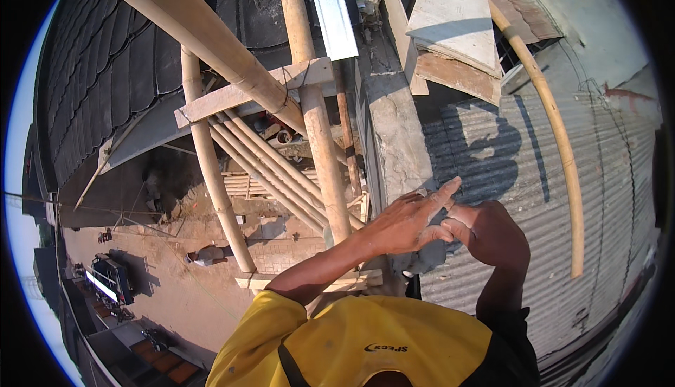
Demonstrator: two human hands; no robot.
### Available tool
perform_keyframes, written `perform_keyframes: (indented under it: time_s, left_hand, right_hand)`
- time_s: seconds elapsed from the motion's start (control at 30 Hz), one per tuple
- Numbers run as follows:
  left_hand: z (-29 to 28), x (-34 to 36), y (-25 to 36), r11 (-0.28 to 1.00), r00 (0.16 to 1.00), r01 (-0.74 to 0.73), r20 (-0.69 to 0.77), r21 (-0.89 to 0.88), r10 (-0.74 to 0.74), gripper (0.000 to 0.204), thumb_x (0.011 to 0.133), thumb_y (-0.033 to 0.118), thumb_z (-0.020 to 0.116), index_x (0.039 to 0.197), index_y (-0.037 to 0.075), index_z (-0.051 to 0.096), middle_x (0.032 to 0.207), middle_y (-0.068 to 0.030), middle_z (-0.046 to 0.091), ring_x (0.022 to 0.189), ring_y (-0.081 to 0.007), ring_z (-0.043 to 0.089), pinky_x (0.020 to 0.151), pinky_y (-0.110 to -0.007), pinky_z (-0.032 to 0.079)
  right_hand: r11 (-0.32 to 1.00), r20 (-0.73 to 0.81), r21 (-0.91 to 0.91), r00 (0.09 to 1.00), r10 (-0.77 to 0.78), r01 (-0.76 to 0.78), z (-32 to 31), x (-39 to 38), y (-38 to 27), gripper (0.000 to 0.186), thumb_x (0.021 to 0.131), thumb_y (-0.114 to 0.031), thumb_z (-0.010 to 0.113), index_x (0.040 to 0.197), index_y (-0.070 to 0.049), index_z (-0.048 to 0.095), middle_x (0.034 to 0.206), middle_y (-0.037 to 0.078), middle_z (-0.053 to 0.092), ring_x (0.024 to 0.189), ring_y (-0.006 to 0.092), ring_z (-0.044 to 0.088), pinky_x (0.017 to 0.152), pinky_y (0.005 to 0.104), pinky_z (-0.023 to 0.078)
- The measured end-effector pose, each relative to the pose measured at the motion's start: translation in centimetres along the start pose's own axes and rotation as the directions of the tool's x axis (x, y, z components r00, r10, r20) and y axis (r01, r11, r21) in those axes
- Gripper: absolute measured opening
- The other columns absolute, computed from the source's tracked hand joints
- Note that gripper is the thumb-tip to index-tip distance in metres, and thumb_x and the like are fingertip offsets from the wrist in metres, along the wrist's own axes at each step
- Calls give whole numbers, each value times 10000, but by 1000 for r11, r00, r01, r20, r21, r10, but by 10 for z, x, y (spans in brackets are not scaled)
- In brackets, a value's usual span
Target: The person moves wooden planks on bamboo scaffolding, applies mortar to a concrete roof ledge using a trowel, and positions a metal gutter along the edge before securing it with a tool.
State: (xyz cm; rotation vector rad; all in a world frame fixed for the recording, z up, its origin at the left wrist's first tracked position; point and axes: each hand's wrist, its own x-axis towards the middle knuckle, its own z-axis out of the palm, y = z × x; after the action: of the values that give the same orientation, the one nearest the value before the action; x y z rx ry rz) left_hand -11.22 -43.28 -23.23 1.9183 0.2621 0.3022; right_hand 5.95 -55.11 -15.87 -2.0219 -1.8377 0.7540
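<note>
My left hand point(409, 223) is over the top of a rough masonry wall, its index finger stretched out and its thumb apart from it. Close against it, my right hand point(497, 234) is bent at the wrist, with fingers curled in toward the left hand's fingers. Whatever the right hand holds, if anything, is hidden. Grey residue coats some of the fingertips. Below the hands lies wet-looking grey mortar point(430, 256) on the wall edge. The rough wall top point(397, 137) runs away from me.
Bamboo poles point(318, 148) tied with a wooden crosspiece point(246, 95) form scaffolding at left, high above the ground. Corrugated roofing point(555, 239) spreads to the right, with a curved bamboo pole point(559, 130) across it. Flat boards point(453, 25) lie ahead. A person point(209, 255) is far below.
</note>
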Motion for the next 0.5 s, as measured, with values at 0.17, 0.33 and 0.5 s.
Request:
perform_keyframes:
  time_s: [0.17, 0.33, 0.5]
  left_hand:
    - [-22, -11, -17, 994, 990, -99, -101, 50, 104, 281, 911, 128, 623, 1178, 43, 638, 963, -127, 709, 840, -284, 693, 731, -352, 526]
    - [-78, -2, -7, 761, 997, -36, -29, 648, 72, 224, 851, 114, 647, 1068, 64, 665, 914, -105, 698, 796, -298, 677, 657, -404, 513]
    - [-101, 35, 0, 692, 986, -150, 51, 706, 161, 166, 823, 83, 636, 987, 66, 660, 861, -116, 678, 767, -311, 665, 641, -417, 503]
  right_hand:
    - [958, -303, 288, 949, 91, 0, -23, 3, 25, 289, 873, -246, 679, 830, 39, 660, 644, 116, 605, 570, 202, 550, 581, 330, 433]
    - [909, -270, 313, 891, 364, -276, -14, 26, 65, 271, 870, -241, 677, 863, 30, 678, 706, 125, 644, 643, 229, 594, 621, 358, 449]
    - [987, -592, -119, 790, -161, 112, 14, 68, 53, 310, 924, -152, 592, 1188, 9, 611, 1000, 163, 684, 931, 309, 668, 811, 367, 504]
